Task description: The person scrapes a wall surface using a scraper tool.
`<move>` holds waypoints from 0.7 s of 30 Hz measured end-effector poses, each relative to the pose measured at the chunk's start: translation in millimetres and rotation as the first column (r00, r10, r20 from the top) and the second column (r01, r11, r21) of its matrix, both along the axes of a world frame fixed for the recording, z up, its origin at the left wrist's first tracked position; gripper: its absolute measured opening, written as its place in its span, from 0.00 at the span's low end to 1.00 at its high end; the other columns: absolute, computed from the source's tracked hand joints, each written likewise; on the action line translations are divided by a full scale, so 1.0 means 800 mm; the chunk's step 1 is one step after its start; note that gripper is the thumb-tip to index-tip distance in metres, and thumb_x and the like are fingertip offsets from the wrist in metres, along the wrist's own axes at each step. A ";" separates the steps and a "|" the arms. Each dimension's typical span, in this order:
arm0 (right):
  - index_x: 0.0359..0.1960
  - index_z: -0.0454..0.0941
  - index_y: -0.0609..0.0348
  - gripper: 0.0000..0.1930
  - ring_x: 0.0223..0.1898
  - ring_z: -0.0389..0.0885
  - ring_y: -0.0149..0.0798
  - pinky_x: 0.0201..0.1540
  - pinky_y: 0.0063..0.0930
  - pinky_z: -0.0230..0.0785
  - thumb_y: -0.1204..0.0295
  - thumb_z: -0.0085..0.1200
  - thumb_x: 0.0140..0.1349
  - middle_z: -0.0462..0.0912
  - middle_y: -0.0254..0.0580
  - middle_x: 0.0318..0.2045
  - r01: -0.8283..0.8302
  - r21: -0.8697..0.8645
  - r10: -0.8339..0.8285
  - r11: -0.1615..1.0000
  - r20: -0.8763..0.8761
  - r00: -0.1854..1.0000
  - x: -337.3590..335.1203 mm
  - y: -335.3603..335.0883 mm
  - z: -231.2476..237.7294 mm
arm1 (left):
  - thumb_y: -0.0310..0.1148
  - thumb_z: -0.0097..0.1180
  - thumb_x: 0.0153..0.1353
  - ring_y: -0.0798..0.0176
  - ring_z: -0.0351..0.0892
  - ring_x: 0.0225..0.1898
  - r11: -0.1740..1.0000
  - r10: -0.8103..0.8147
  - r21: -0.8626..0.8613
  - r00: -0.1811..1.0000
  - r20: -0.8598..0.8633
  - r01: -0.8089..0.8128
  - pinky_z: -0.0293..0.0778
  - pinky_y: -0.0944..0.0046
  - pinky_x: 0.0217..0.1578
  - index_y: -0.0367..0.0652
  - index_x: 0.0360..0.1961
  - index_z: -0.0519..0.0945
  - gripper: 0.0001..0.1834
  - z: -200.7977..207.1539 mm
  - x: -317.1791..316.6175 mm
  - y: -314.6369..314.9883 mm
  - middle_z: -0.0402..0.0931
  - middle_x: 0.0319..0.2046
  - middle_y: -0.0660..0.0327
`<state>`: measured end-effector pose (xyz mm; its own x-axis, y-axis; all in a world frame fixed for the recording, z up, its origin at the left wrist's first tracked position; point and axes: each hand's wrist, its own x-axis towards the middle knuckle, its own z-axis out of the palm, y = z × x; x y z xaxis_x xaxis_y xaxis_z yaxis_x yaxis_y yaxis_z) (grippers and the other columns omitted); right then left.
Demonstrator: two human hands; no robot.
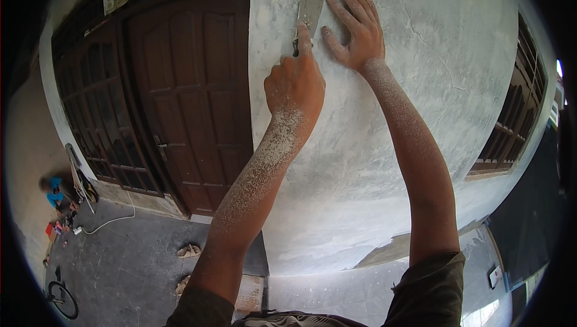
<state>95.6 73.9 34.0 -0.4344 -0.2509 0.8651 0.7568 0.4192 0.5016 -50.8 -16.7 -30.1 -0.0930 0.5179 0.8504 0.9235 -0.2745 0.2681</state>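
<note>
My left hand (294, 84) is closed around the handle of a putty knife (310, 9), index finger stretched along it towards the blade. The flat metal blade lies against the grey-white plastered wall (384, 129), close to its left corner. Just right of the blade, my right hand (359, 30) rests on the wall with fingers spread, holding nothing. Pale dust speckles both forearms, most thickly the left one. Patchy strokes and fine ridges mark the plaster. The handle is mostly hidden by my left hand.
Left of the corner stands a brown panelled door (192, 87) beside a paned window (90, 105). A barred window (511, 105) is at right. Sandals (189, 251), a white cable (114, 221) and a wheel (63, 300) are on the tiled floor. A person in blue (55, 193) sits at far left.
</note>
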 end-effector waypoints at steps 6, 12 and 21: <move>0.63 0.75 0.45 0.30 0.73 0.59 0.45 0.75 0.52 0.48 0.59 0.60 0.56 0.67 0.37 0.69 -0.011 0.002 0.011 1.000 0.002 1.000 0.001 0.001 0.002 | 0.31 0.54 0.67 0.48 0.86 0.36 0.996 -0.029 0.080 1.000 0.010 0.028 0.83 0.52 0.35 0.37 0.71 0.58 0.34 0.028 0.002 0.004 0.82 0.32 0.44; 0.63 0.75 0.45 0.30 0.73 0.59 0.45 0.74 0.52 0.48 0.60 0.60 0.56 0.68 0.37 0.69 -0.005 0.011 0.005 1.000 0.000 1.000 0.001 0.002 0.000 | 0.32 0.50 0.69 0.47 0.86 0.34 1.000 0.006 0.023 1.000 -0.016 -0.005 0.82 0.50 0.32 0.39 0.70 0.61 0.30 -0.003 0.004 0.009 0.82 0.30 0.46; 0.63 0.76 0.45 0.30 0.73 0.60 0.45 0.74 0.52 0.48 0.61 0.60 0.55 0.68 0.37 0.69 -0.025 -0.001 0.025 1.000 -0.010 1.000 0.006 0.005 -0.001 | 0.35 0.47 0.71 0.47 0.86 0.31 0.992 0.012 0.127 1.000 0.003 -0.012 0.82 0.49 0.29 0.42 0.71 0.62 0.28 -0.001 0.008 0.009 0.82 0.26 0.48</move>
<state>100.3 77.9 33.1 -0.4193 -0.2609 0.8696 0.7508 0.4389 0.4936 -44.1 -9.6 -30.6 -0.1009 0.4048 0.9088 0.9263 -0.2951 0.2343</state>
